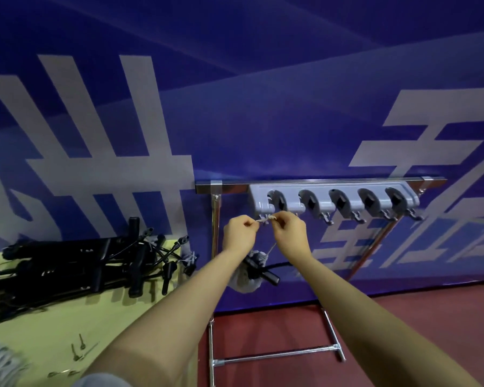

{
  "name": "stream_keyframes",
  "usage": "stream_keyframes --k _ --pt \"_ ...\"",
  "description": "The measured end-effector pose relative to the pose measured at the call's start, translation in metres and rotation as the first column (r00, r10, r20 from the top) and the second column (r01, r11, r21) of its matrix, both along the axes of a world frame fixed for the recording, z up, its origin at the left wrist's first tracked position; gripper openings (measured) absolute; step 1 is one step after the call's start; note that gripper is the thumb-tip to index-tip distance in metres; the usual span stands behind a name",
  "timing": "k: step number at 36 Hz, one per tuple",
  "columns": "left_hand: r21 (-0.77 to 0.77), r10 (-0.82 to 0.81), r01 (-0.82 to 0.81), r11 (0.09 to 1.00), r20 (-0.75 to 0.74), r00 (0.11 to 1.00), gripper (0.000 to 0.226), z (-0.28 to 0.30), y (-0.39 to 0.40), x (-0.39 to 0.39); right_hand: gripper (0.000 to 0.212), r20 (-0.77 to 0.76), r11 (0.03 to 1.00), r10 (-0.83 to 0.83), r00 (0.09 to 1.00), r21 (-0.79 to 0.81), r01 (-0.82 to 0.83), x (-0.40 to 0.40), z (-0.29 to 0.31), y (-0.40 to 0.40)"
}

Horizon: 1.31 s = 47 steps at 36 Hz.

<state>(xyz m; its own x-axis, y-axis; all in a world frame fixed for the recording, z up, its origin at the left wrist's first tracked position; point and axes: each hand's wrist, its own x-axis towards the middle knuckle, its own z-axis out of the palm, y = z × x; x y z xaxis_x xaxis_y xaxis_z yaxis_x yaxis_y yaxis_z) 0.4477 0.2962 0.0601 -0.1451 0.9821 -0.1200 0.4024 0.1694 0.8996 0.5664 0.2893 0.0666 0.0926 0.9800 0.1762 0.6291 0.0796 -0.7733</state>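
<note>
String (264, 218) is sitting at the leftmost hook of the gray rack (333, 203), on its 6 o'clock edge. Left hand (239, 233) and right hand (291, 233) are pinching it between thumb and fingertips, from 9 and 3 o'clock. A bundle (252, 272) is dangling at 6 o'clock, and black tools (81, 263) are lying at 9 o'clock on a yellow table (53, 325).

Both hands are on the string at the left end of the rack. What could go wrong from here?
1. The left hand and right hand only pinch the thin string; it may slip and drop the bundle hanging below.
2. The bundle's weight could pull a loose knot off the rack.
3. Tugging might rock the thin-legged stand.
</note>
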Motion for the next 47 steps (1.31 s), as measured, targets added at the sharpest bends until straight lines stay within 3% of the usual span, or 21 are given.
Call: stream_keyframes --k 13,20,25,33,38,42,47 --pt "-0.087 -0.038 0.025 0.996 -0.156 0.987 0.018 -0.007 -0.013 -0.004 0.022 0.1 0.976 -0.004 0.995 -0.216 0.026 0.0 -0.009 -0.012" --pt "-0.071 0.05 -0.058 0.996 -0.107 0.993 0.014 -0.006 -0.053 -0.03 0.017 0.096 0.97 0.136 0.986 -0.217 -0.113 -0.009 -0.005 -0.048" --pt "-0.085 0.125 -0.126 0.988 -0.01 0.992 0.031 -0.032 -0.074 -0.059 0.017 0.058 0.946 0.231 0.971 -0.248 -0.21 -0.031 -0.004 -0.071" --pt "-0.09 0.196 -0.196 0.977 -0.007 0.981 0.02 -0.002 -0.137 -0.103 0.017 0.026 0.91 0.352 0.936 -0.242 -0.335 -0.082 -0.01 -0.1" --pt "-0.087 0.25 -0.253 0.963 -0.049 0.967 0.033 -0.003 -0.168 -0.148 0.018 0.015 0.883 0.419 0.908 -0.24 -0.403 -0.123 -0.014 -0.115" --pt "-0.119 0.291 -0.297 0.947 -0.068 0.954 0.019 0.002 -0.193 -0.181 0.021 0.026 0.843 0.493 0.87 -0.261 -0.47 -0.16 -0.019 -0.127" --pt "-0.152 0.35 -0.361 0.92 -0.096 0.932 0.019 -0.009 -0.218 -0.232 0.018 0.031 0.793 0.576 0.817 -0.263 -0.55 -0.218 -0.028 -0.146"
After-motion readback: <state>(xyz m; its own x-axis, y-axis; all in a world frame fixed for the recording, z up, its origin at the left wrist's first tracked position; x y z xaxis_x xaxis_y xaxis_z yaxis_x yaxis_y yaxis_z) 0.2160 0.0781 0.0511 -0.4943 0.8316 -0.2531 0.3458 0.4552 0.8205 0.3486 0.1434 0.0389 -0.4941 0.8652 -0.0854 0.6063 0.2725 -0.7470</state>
